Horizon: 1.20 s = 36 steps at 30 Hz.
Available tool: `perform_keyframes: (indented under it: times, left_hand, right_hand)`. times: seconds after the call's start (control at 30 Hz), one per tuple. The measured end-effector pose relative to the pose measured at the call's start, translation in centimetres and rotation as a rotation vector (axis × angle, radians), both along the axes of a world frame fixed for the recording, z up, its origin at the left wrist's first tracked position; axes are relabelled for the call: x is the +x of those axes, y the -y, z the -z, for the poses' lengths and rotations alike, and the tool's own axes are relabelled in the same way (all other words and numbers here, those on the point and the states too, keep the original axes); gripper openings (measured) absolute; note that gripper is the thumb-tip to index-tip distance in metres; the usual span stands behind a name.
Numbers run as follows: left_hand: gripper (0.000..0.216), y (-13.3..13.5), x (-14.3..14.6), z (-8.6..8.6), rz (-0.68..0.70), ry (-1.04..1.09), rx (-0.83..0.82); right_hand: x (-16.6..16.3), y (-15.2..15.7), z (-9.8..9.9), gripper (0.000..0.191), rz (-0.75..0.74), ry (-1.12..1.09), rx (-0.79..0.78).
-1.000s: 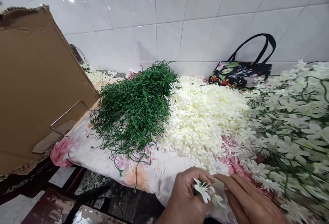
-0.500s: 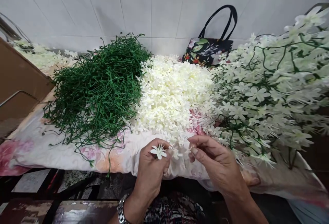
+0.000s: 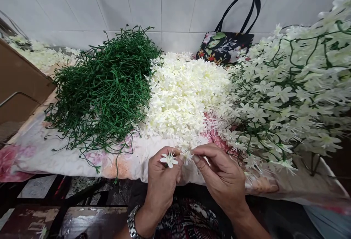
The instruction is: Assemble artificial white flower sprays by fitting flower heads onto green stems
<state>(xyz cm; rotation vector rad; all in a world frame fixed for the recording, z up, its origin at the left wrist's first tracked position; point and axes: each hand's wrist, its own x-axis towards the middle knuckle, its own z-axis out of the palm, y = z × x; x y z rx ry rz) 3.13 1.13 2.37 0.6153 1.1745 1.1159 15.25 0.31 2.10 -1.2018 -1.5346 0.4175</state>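
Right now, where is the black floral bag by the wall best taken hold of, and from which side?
By the handle loop, from above and the front: it stands upright, clear over the bag, with the wall behind and loose white flowers crowding its base. The left hand holds a small flower.

Left hand (image 3: 161, 182) and right hand (image 3: 223, 178) pinch white flowers (image 3: 169, 159).

Before me a wall (image 3: 142, 1) of glossy white tiles with grey joints runs the whole width. A bag (image 3: 227, 45), black with printed flowers, stands at its foot. The surface I face lies under a floral cloth (image 3: 41, 151). Cardboard (image 3: 16, 81) stands at my left. Below, the floor (image 3: 90, 191) is dark and patchy.
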Motion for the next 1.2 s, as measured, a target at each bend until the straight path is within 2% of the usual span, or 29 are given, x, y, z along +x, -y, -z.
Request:
perform_keyframes:
  times: [0.3, 0.63, 0.9, 1.2]
  left_hand:
    - [0.027, 0.3, -0.1, -0.2, 0.019, 0.05, 0.012]
    - [0.027, 0.8, -0.5, 0.0, -0.015, 0.052, 0.061]
    - [0.02, 0.8, -0.6, 0.6, -0.033, -0.027, 0.106]
    - [0.011, 1.6, -1.6, 2.0, 0.056, -0.224, 0.335]
  right_hand:
    - [-0.2, 0.5, 0.8, 0.019, 0.009, 0.053, 0.1]
    - [0.1, 0.7, 0.1, 0.021, -0.04, 0.347, 0.187]
    - [-0.3, 0.8, 0.8, 0.014, -0.005, 0.423, 0.213]
    - [-0.6, 1.0, 0.5, 0.013, -0.009, 0.404, 0.191]
